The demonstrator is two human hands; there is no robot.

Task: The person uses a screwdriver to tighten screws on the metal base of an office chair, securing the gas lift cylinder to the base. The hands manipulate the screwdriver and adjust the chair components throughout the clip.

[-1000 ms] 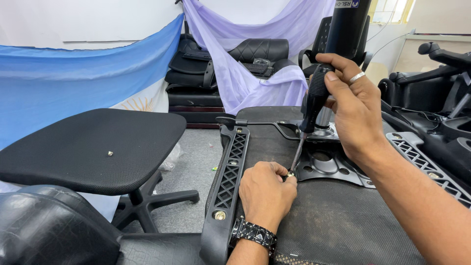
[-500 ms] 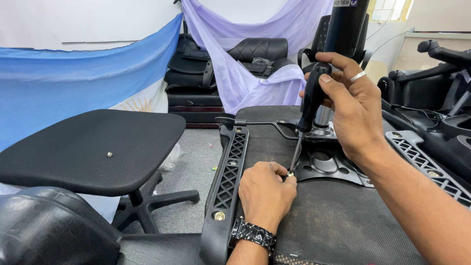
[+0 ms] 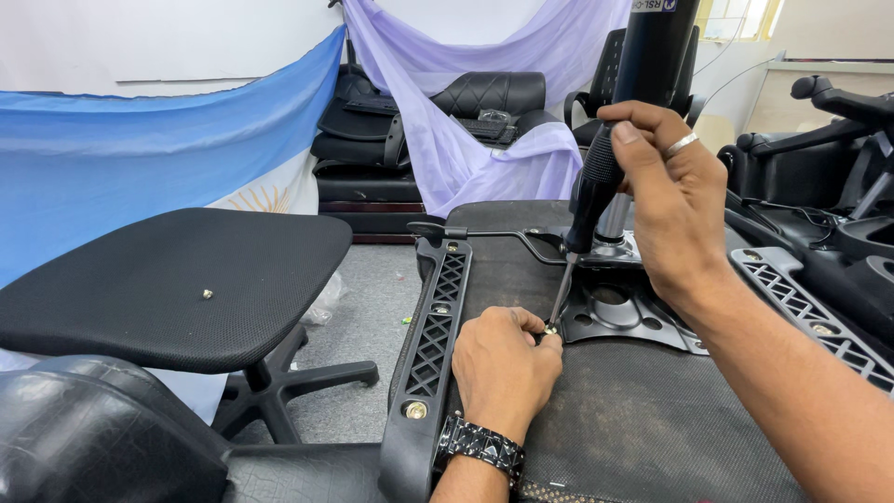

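An upturned office chair seat (image 3: pixel 615 419) lies in front of me, its black metal mechanism plate (image 3: pixel 622 315) bolted to the underside. My right hand (image 3: pixel 672 196) grips the black handle of a screwdriver (image 3: pixel 589 200), its shaft angled down to a screw at the plate's near left corner. My left hand (image 3: pixel 503 368), with a studded black watch at the wrist, rests on the seat and pinches the screwdriver tip at that screw. The chair's gas cylinder (image 3: pixel 652 56) rises from the plate behind my right hand.
A black latticed armrest bracket (image 3: pixel 430 345) runs along the seat's left edge, another (image 3: pixel 819 321) on the right. A black mesh chair (image 3: pixel 177 279) with a small screw (image 3: pixel 207 294) on it stands left. Blue and lilac cloths and stacked chair parts fill the back.
The right hand has shifted slightly on the screwdriver handle; the left hand stays at the tip. Nothing else has moved.
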